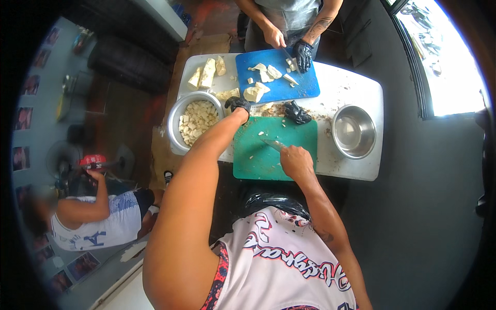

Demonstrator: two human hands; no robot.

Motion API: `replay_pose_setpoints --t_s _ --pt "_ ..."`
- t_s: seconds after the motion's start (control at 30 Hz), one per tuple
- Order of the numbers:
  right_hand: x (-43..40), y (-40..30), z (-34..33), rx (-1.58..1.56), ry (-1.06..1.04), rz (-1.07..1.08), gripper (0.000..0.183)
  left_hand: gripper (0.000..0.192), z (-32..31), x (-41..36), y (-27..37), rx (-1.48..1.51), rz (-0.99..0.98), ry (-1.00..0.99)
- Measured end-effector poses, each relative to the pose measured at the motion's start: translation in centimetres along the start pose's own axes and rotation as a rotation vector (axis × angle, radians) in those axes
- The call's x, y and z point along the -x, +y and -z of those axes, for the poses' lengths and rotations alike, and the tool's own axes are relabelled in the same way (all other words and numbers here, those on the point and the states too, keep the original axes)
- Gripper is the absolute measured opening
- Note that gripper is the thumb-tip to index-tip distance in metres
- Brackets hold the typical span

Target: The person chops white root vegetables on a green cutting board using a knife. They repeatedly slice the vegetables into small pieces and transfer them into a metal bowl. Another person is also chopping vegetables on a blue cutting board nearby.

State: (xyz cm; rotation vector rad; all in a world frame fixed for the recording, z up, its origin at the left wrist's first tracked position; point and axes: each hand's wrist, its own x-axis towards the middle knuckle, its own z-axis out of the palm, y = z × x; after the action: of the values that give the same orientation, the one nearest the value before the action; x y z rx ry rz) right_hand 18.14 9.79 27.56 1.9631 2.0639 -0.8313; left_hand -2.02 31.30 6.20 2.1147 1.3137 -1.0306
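Observation:
My right hand (297,162), bare, grips a kitchen knife (274,144) by its handle. The blade lies over a green cutting board (248,162) with a few small pale scraps on it. My left hand (238,103), in a black glove, reaches past the board's far left corner. It is close to a peeled root piece (228,94) on the table and a thick root chunk (254,94) on the blue cutting board (306,87). Whether its fingers hold anything is hidden by the glove and wrist. Beside my left forearm a metal pot (173,126) holds many root cubes (197,121).
Opposite me a co-worker's gloved hand (303,56) steadies root while their bare hand (274,37) holds a knife. Peeled roots (207,73) lie at the far left. A crumpled black glove (297,112) sits among peelings; a steel bowl (354,131) stands right. Another person (100,217) is at left.

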Motion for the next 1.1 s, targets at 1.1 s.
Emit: replay_pose_setpoints --t_s 1.1 --pt "10.6 12.0 -15.4 -0.411 -0.113 -0.508 0.033 0.114 -12.9 9.7 16.0 1.073 0.309 0.645"
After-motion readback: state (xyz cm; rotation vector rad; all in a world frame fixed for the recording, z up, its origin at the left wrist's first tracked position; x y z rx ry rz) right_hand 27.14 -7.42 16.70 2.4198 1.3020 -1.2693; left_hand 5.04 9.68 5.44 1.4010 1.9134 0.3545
